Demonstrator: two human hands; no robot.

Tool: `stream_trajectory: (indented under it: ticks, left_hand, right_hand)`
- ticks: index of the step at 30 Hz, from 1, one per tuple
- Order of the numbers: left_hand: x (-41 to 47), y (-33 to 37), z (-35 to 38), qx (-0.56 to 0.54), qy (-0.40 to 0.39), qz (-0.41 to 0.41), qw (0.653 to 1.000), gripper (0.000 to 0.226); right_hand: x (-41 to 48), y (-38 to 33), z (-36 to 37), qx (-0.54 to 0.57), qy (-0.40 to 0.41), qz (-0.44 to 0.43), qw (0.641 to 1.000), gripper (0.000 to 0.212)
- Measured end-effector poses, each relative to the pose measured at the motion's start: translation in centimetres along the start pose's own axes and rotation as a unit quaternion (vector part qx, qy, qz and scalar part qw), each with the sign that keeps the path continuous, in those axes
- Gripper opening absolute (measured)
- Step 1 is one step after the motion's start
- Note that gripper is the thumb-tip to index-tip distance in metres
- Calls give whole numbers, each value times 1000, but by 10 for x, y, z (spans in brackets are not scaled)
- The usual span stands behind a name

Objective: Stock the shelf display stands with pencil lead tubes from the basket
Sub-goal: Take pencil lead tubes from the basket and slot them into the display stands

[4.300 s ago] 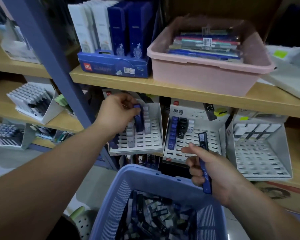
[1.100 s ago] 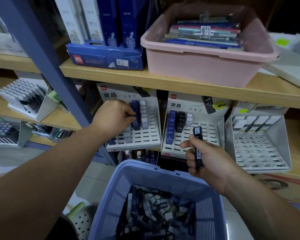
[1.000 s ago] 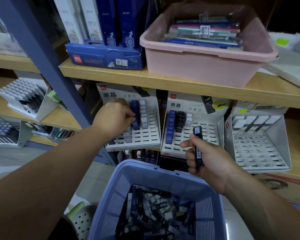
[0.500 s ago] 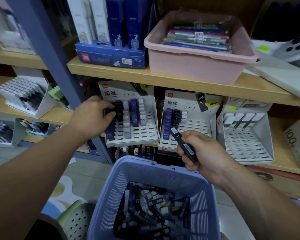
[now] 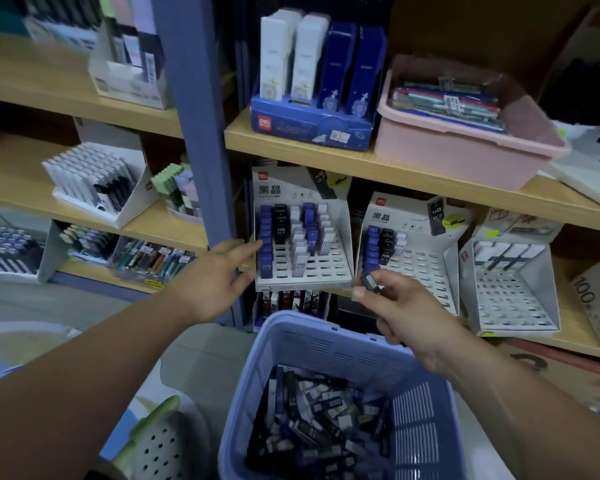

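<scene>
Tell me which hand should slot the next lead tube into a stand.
Right. The right hand pinches a dark lead tube just in front of the middle stand, which has many free slots. The left hand is open and holds nothing, by the left stand.

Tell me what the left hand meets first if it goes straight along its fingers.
The left hand would likely meet the left display stand, at its blue tube column; depth unclear.

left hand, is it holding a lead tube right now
No, the left hand is beside the left display stand with straight fingers and holds nothing; the right hand pinches a lead tube.
</scene>
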State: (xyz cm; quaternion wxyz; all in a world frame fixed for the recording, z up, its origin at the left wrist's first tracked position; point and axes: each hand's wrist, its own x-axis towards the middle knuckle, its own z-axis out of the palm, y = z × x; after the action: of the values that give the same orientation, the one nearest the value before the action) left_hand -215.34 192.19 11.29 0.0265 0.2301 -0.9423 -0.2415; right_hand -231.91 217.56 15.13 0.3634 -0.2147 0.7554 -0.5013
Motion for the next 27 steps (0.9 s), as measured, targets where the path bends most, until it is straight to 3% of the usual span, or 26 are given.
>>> stream_trajectory:
  ticks: [3,7,14,16,19,25,27]
  left_hand:
    - [-1,0,2,-36,8,9,999,54]
    - [7,2,3,-80,22,-38,996,56]
    - [27,8,5,-130,50,-79,987,54]
    - [32,8,7,-133,50,-88,986,54]
    - [40,7,10,-135,53,-83,986,53]
    - [50,4,12,-125,53,-87,987,55]
    - [51,4,13,-120,56,-87,987,56]
  right_hand:
    - [14,-7,17,6,43,-9,999,18]
    - [39,-25,38,-74,51,-36,995,31]
    - [91,-68,48,-175,61,-100,978,28]
    - [102,-76,50,-172,62,-139,973,12]
    - [117,-83,54,-144,67,-157,975,22]
    - [141,-85,65,-19,88,-136,987,7]
    - [146,-83,65,-38,79,-162,983,8]
